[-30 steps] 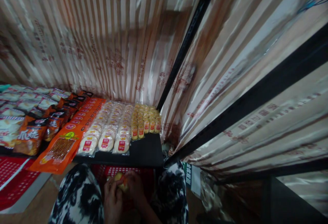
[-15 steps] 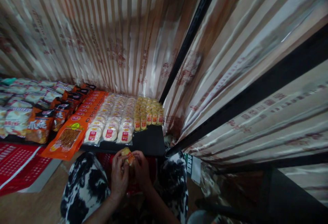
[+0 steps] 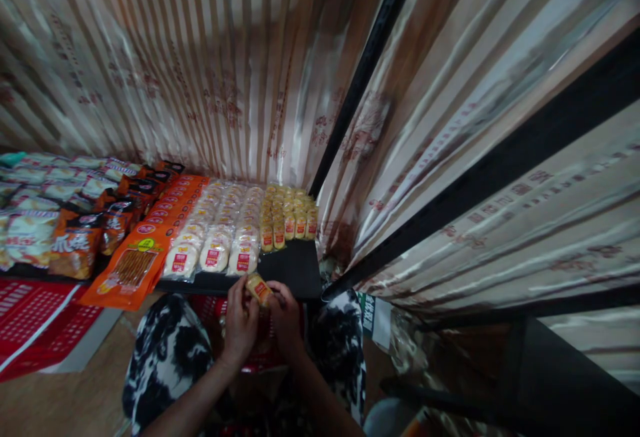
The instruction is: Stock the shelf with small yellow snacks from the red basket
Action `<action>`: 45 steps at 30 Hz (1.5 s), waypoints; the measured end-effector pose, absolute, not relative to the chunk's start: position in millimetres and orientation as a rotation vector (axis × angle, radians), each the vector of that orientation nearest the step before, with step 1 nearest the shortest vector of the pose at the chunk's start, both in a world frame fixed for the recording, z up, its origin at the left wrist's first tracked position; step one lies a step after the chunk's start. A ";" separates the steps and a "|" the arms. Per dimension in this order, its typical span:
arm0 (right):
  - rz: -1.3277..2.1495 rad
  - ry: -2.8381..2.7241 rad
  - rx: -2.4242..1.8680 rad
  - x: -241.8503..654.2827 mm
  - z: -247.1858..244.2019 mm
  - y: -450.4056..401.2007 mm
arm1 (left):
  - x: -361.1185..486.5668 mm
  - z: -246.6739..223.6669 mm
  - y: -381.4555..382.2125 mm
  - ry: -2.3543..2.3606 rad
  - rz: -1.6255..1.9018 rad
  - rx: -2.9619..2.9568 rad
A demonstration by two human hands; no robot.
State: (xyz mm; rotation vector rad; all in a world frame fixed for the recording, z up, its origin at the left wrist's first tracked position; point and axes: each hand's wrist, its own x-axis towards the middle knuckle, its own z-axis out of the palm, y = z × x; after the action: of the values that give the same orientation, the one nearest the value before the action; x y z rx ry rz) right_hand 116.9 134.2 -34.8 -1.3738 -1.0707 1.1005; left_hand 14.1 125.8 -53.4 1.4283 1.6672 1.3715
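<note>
Between my two hands is a small yellow snack packet (image 3: 259, 288) with a red label, tilted and facing up. My left hand (image 3: 241, 320) grips its left end, and my right hand (image 3: 284, 314) has its fingers closed on the right end. Just beyond them lies the black shelf (image 3: 293, 270). Several rows of similar yellow packets (image 3: 290, 217) stand at its right end. To their left are rows of round white wrapped crackers (image 3: 216, 252), also with red labels.
Orange stick-snack bags (image 3: 133, 267) overhang the shelf's front, with orange-black bags (image 3: 75, 244) and white bags (image 3: 33, 230) farther left. Red baskets (image 3: 40, 324) sit below. A black post (image 3: 357, 97) and plastic sheeting (image 3: 240, 57) stand behind.
The yellow packet has turned in my hands, so its red label now faces up more plainly. Both hands have shifted slightly right and the packet a little toward the shelf.
</note>
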 end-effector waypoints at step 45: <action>1.015 -1.070 -1.373 138.3 -48.5 157.7 | 43.9 -50.6 152.3 1.400 1.316 0.957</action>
State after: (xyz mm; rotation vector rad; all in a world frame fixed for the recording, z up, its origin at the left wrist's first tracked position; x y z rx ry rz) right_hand 138.3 157.7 -48.5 -1.3734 -1.0698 1.0147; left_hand 43.9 152.3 -50.6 0.9566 1.4000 1.3160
